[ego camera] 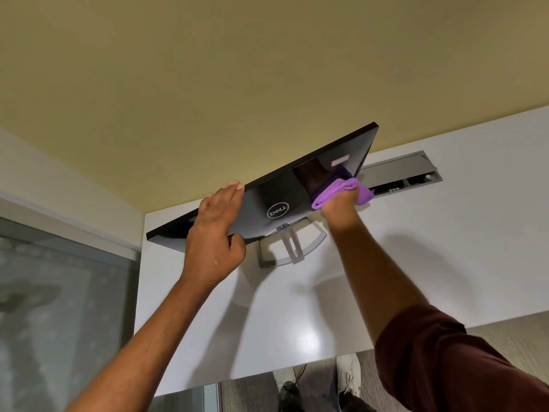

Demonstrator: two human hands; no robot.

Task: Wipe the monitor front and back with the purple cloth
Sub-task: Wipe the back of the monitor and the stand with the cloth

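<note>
My left hand (214, 230) pinches the monitor (276, 188) edge at nine o'clock while my right hand (341, 208) clutches the cloth (326, 197) at three; hard rubbing could topple it.

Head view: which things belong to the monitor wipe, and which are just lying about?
In the job: monitor, held at its top edge by the left hand; purple cloth, bunched in the right hand against the monitor's back.
Just there: white desk; cable box set into it; shoes on the floor.
</note>
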